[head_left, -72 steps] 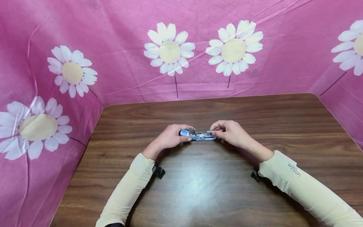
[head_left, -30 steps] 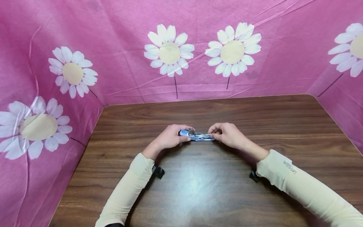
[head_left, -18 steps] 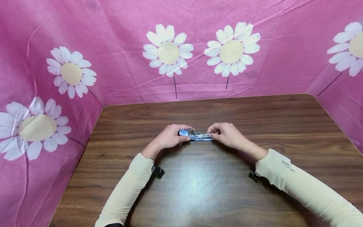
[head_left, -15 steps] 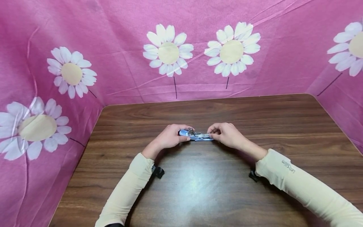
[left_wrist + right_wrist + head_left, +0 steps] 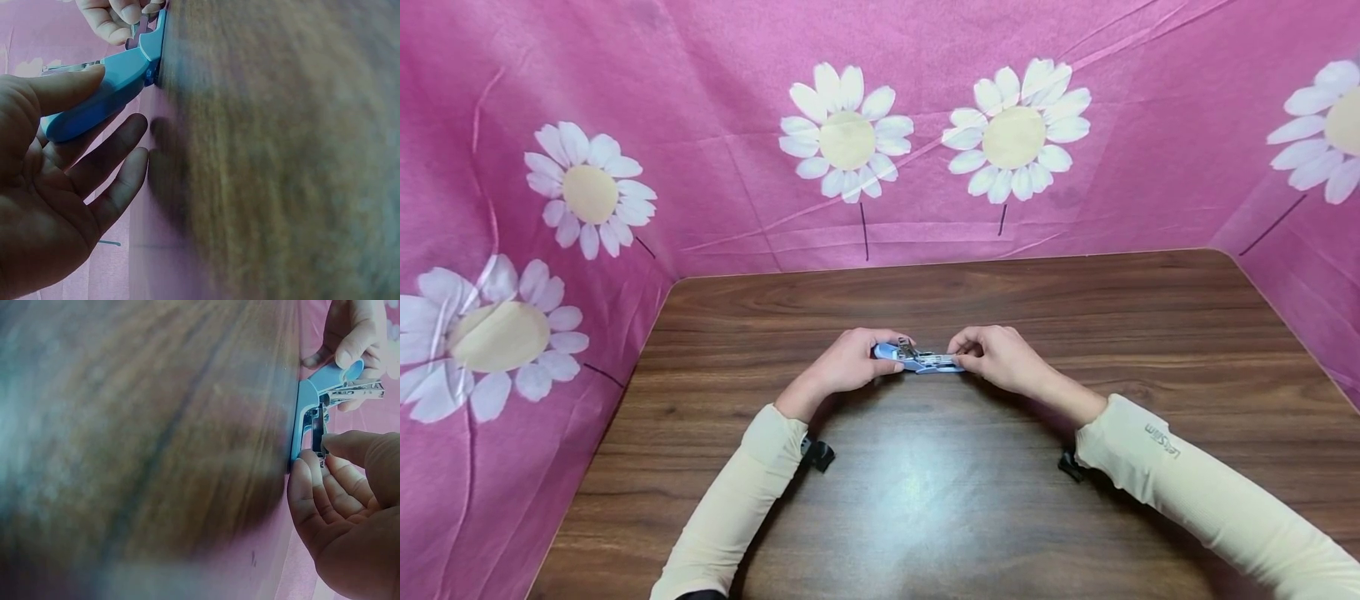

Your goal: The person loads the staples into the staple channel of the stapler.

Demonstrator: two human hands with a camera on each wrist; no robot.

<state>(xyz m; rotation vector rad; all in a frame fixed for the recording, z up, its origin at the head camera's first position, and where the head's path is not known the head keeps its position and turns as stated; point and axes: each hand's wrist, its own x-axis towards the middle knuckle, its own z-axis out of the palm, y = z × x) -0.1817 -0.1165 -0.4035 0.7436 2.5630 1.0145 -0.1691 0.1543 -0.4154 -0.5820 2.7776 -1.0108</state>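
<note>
A light blue stapler [image 5: 887, 352] rests on the wooden table with its top swung up, baring the metal magazine [image 5: 319, 428]. My left hand [image 5: 846, 362] grips the stapler's raised rear part, thumb on the near side; the left wrist view shows its two outer fingers extended off the blue body [image 5: 119, 81]. At the other end, my right hand [image 5: 1003, 357] pinches a short strip of staples at the magazine between thumb and fingers. In the right wrist view its thumb lies over the magazine's end and its fingers are beneath. The fingertips mostly hide the strip.
The brown wood-grain table [image 5: 925, 483] extends all around the hands. A pink cloth [image 5: 722, 167] printed with white daisies stands behind and along both sides. Black wrist straps [image 5: 818, 455] hang under the pale sleeves [image 5: 745, 492].
Since the oldest frame, my right hand has moved slightly left and down, bringing the strip of staples from above the magazine down to it. Over the last half second both hands stay nearly still.
</note>
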